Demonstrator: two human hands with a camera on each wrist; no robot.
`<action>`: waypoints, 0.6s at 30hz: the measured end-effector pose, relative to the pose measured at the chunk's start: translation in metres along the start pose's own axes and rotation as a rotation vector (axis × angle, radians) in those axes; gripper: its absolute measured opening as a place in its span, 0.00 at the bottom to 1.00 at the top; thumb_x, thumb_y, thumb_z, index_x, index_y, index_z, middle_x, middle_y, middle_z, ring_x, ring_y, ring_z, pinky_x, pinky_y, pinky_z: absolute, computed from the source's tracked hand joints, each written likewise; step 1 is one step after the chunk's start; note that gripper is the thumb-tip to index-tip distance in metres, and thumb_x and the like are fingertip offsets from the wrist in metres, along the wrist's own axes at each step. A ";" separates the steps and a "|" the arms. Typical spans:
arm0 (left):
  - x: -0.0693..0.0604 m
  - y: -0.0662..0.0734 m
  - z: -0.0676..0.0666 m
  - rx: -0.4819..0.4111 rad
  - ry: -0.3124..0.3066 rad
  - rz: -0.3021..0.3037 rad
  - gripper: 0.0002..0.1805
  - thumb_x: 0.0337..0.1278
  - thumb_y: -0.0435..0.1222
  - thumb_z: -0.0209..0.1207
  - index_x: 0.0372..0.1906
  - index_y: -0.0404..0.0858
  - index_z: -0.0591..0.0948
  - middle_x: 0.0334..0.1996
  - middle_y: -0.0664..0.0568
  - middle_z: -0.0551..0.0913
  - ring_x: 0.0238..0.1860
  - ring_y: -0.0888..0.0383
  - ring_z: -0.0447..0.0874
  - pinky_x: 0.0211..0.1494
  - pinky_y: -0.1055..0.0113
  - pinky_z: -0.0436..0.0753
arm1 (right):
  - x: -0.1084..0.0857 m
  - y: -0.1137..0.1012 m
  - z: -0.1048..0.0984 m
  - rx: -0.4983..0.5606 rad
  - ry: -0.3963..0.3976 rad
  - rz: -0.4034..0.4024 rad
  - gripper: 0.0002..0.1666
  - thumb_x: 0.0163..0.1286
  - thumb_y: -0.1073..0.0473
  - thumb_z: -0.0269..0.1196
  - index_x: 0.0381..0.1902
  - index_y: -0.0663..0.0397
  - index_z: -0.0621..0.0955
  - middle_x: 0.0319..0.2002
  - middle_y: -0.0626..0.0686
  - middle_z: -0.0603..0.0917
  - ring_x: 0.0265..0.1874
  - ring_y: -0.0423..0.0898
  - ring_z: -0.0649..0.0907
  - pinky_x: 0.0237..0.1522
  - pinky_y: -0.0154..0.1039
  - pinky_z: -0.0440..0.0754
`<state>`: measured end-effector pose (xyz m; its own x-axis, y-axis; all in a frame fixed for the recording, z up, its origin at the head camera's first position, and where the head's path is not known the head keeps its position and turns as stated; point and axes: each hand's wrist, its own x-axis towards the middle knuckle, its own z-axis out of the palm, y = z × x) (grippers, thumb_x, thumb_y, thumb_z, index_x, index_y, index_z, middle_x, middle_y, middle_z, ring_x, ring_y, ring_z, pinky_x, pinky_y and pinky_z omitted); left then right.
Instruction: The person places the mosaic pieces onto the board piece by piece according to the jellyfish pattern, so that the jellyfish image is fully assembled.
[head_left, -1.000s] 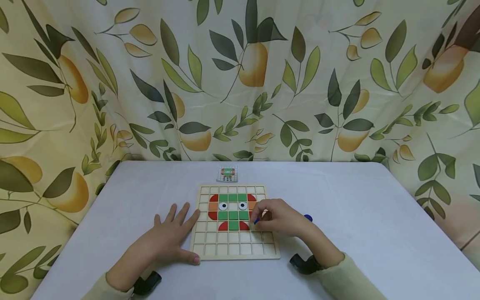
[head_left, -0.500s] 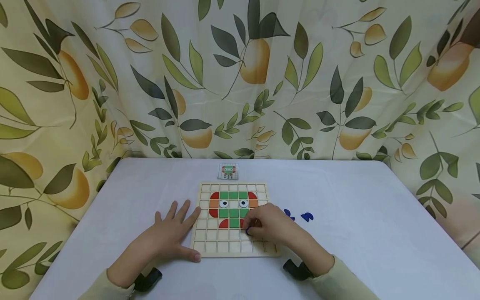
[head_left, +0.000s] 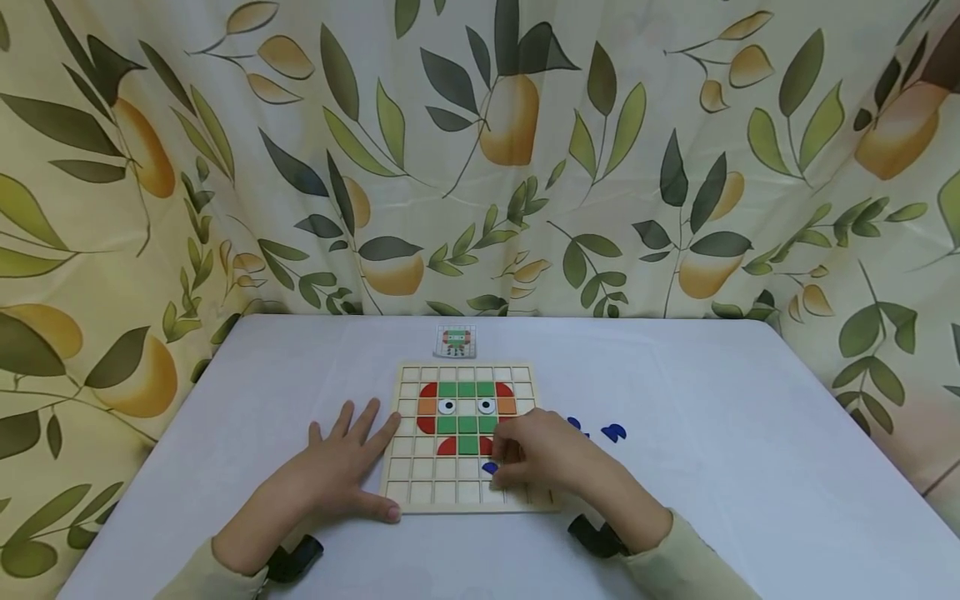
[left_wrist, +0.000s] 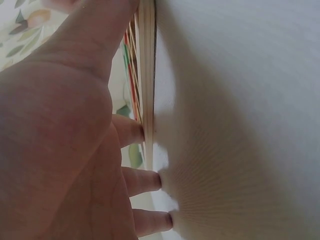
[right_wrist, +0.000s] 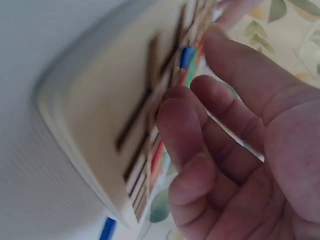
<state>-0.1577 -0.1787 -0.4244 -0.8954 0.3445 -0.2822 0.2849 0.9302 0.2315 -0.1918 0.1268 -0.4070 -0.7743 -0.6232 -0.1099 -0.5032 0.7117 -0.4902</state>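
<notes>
A square wooden grid board (head_left: 420, 496) lies on the table, bearing red, green and orange pieces and two eye pieces in a face pattern. My left hand (head_left: 333, 471) is spread at its left side, thumb at the front corner; in the left wrist view, fingertips (left_wrist: 150, 180) meet the table and board edge. Over the board's right part is my right hand (head_left: 543, 450), bent fingers apart from the thumb. A blue rounded piece (head_left: 490, 468) lies by the thumb tip, below the red piece. In the right wrist view, the blue piece (right_wrist: 186, 57) sits on the grid, outside the fingers' grip.
Several blue pieces (head_left: 613, 432) lie on the table right of the board, partly behind the right hand. A small pattern card (head_left: 454, 342) lies behind the board. A leaf-and-fruit patterned curtain (head_left: 480, 208) hangs behind the table.
The right hand has come left and nearer over the board with the blue piece, which now lies free of the fingertips. The left hand has kept its place.
</notes>
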 end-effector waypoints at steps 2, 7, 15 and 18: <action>0.000 0.000 0.000 0.000 -0.004 0.000 0.70 0.28 0.76 0.66 0.80 0.47 0.56 0.80 0.38 0.46 0.77 0.28 0.39 0.62 0.18 0.45 | -0.001 0.000 -0.002 -0.010 -0.008 -0.041 0.06 0.58 0.53 0.75 0.31 0.40 0.86 0.24 0.36 0.79 0.26 0.38 0.77 0.29 0.33 0.75; 0.001 0.000 0.000 0.005 -0.006 0.000 0.70 0.28 0.76 0.65 0.80 0.47 0.55 0.80 0.38 0.46 0.77 0.28 0.39 0.62 0.18 0.45 | -0.004 -0.001 -0.006 -0.058 -0.039 -0.119 0.08 0.63 0.61 0.70 0.38 0.43 0.91 0.30 0.37 0.81 0.29 0.38 0.77 0.32 0.31 0.75; -0.001 0.000 -0.001 -0.002 -0.010 -0.001 0.70 0.28 0.76 0.66 0.80 0.47 0.56 0.80 0.38 0.46 0.77 0.27 0.39 0.62 0.18 0.45 | -0.004 0.002 -0.009 -0.102 -0.031 -0.102 0.09 0.63 0.59 0.69 0.40 0.42 0.91 0.29 0.37 0.81 0.28 0.40 0.77 0.31 0.32 0.74; -0.001 0.000 0.000 0.004 -0.006 -0.001 0.70 0.28 0.76 0.65 0.80 0.47 0.56 0.80 0.38 0.46 0.77 0.27 0.39 0.62 0.18 0.45 | -0.004 0.002 -0.010 -0.100 -0.030 -0.100 0.08 0.64 0.60 0.69 0.39 0.42 0.91 0.29 0.36 0.81 0.29 0.41 0.77 0.32 0.33 0.74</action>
<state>-0.1567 -0.1787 -0.4245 -0.8936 0.3439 -0.2886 0.2851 0.9313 0.2269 -0.1938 0.1340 -0.3989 -0.7072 -0.7011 -0.0913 -0.6144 0.6733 -0.4112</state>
